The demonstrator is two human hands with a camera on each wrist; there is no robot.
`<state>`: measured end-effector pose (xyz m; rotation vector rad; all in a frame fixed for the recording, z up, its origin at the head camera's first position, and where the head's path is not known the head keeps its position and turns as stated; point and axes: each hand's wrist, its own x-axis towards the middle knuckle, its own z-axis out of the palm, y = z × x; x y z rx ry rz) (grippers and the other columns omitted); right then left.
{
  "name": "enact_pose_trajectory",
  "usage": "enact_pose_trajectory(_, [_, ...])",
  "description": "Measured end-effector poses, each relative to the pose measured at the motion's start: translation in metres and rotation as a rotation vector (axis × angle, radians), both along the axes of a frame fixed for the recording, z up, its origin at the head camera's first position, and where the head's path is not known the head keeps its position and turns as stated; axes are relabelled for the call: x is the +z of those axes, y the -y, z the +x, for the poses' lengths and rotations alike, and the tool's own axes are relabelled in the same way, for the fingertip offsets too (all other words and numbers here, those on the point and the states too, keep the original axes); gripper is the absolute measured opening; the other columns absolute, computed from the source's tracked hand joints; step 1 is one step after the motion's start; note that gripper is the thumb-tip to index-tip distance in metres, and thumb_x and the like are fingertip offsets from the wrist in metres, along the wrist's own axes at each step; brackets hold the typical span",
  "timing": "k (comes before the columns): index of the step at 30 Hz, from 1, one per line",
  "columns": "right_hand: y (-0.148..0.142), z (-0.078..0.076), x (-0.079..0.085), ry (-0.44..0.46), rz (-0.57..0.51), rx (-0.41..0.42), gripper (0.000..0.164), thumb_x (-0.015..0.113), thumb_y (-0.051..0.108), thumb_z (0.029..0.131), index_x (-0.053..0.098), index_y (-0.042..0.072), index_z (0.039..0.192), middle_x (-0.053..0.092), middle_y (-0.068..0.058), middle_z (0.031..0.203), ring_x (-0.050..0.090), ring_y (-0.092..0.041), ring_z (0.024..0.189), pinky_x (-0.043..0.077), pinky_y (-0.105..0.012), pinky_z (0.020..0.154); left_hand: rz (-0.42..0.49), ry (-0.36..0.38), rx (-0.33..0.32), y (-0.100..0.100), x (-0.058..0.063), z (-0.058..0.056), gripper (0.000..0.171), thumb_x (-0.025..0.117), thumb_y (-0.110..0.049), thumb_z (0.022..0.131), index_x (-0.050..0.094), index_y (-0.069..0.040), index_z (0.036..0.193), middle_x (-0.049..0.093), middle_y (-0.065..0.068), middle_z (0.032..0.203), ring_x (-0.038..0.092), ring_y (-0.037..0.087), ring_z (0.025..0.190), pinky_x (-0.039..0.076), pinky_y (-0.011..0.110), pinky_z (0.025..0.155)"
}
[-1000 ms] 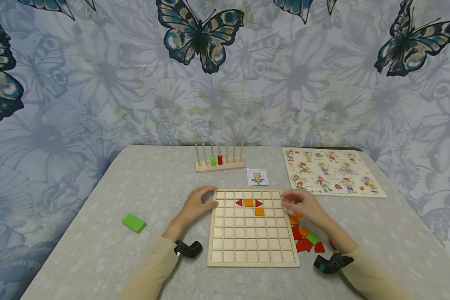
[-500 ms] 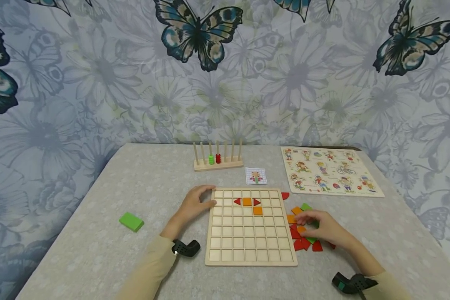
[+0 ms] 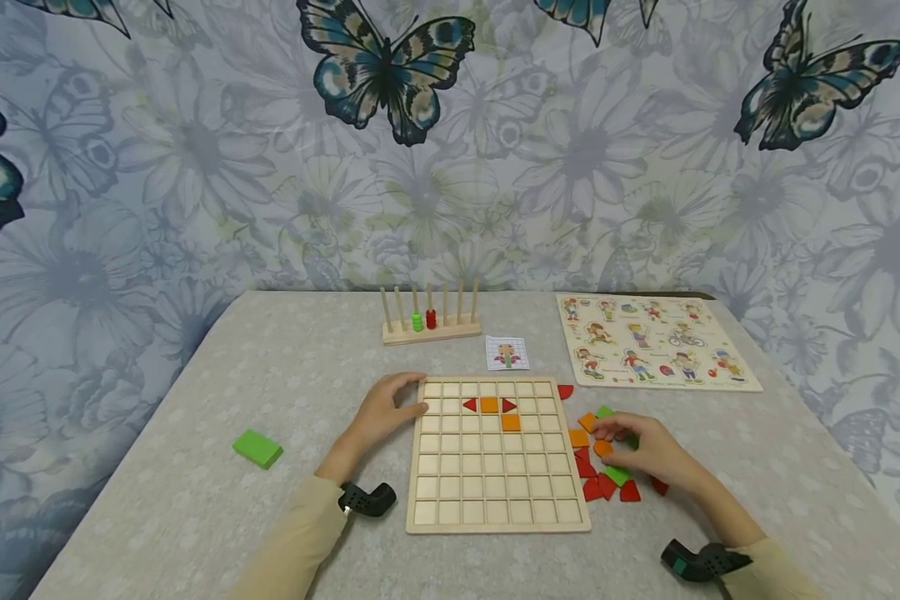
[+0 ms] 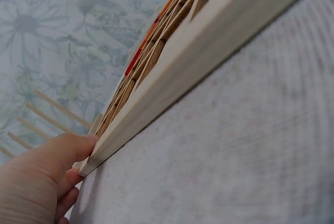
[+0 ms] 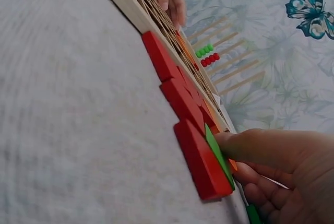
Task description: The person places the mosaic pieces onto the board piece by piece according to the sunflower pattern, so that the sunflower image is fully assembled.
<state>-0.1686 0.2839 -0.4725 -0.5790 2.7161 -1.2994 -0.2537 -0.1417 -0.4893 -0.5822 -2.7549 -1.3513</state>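
Note:
A wooden grid board (image 3: pixel 498 487) lies flat at the middle of the table. Two red triangles (image 3: pixel 470 405) and two orange squares (image 3: pixel 511 422) sit in its upper cells. At the far left corner, my left hand (image 3: pixel 378 417) grips the board, thumb on its top edge in the left wrist view. Right of the board, my right hand (image 3: pixel 652 450) is over a pile of loose tiles and pinches a round orange tile (image 3: pixel 603 448) between thumb and fingers. Red tiles (image 5: pixel 190 104) and a green tile (image 5: pixel 219 156) lie close by its thumb.
A pattern card (image 3: pixel 507 353) lies behind the board. Beyond it stands a peg rack (image 3: pixel 431 332) with green and red beads. A picture puzzle board (image 3: pixel 660 342) lies at the back right, a green block (image 3: pixel 257 448) at the left. A red rounded tile (image 3: pixel 565 392) touches the board's right side.
My right hand has left the board's right edge and come down over the tile pile, where the round orange tile has shifted slightly away from me. My left hand stays at the board's corner.

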Motion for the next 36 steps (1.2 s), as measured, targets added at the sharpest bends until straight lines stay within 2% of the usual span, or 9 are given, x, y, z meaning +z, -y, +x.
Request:
enact_pose_trajectory(11, [0.013, -0.007, -0.006, -0.048, -0.062, -0.017, 0.035, 0.077, 0.016, 0.080, 0.066, 0.005, 0.111, 0.069, -0.007, 0.098, 0.058, -0.006, 0.082, 0.051, -0.019, 0.075, 0.008, 0.010, 0.008, 0.001, -0.002, 0.003, 0.051, 0.073, -0.026, 0.084, 0.057, -0.013, 0.131, 0.056, 0.010, 0.136, 0.047, 0.031, 0.130, 0.037, 0.050, 0.109])
enact_pose_trajectory(19, [0.044, -0.021, -0.008, -0.041, -0.119, -0.002, 0.038, 0.076, 0.013, 0.080, 0.064, 0.001, 0.114, 0.068, -0.011, 0.098, 0.058, -0.004, 0.083, 0.051, -0.018, 0.075, 0.001, 0.011, 0.008, -0.001, -0.004, 0.004, 0.052, 0.072, -0.027, 0.084, 0.057, -0.012, 0.131, 0.056, 0.010, 0.135, 0.046, 0.031, 0.130, 0.037, 0.050, 0.109])
enact_pose_trajectory(25, [0.078, -0.032, -0.003, 0.015, -0.139, 0.057, 0.041, 0.076, 0.014, 0.081, 0.063, 0.002, 0.118, 0.068, -0.012, 0.102, 0.059, -0.010, 0.088, 0.050, -0.020, 0.076, 0.006, 0.014, 0.009, -0.001, -0.008, 0.002, 0.051, 0.073, -0.027, 0.084, 0.057, -0.014, 0.130, 0.056, 0.009, 0.136, 0.046, 0.030, 0.130, 0.038, 0.050, 0.109])
enact_pose_trajectory(29, [0.101, -0.041, -0.003, -0.022, -0.139, 0.102, 0.038, 0.076, 0.012, 0.080, 0.065, 0.004, 0.116, 0.069, -0.011, 0.102, 0.059, -0.014, 0.088, 0.050, -0.022, 0.077, 0.003, -0.024, 0.013, -0.002, -0.011, 0.001, 0.051, 0.072, -0.027, 0.083, 0.058, -0.012, 0.129, 0.057, 0.010, 0.134, 0.048, 0.032, 0.128, 0.040, 0.051, 0.106])
enact_pose_trajectory(32, [0.114, -0.047, -0.003, -0.062, -0.126, 0.130, 0.036, 0.075, 0.009, 0.079, 0.066, 0.005, 0.114, 0.070, -0.008, 0.101, 0.060, -0.010, 0.087, 0.051, -0.022, 0.078, 0.007, -0.049, 0.012, -0.002, -0.009, 0.000, 0.051, 0.072, -0.027, 0.083, 0.058, -0.011, 0.129, 0.057, 0.012, 0.133, 0.049, 0.033, 0.126, 0.041, 0.052, 0.104])
enact_pose_trajectory(36, [0.128, -0.050, -0.003, -0.093, -0.123, 0.156, 0.034, 0.074, 0.007, 0.079, 0.066, 0.004, 0.112, 0.069, -0.008, 0.100, 0.059, -0.009, 0.086, 0.052, -0.022, 0.078, 0.022, -0.010, 0.011, -0.002, -0.004, 0.001, 0.052, 0.073, -0.027, 0.083, 0.057, -0.013, 0.130, 0.056, 0.011, 0.136, 0.047, 0.032, 0.129, 0.039, 0.052, 0.106])
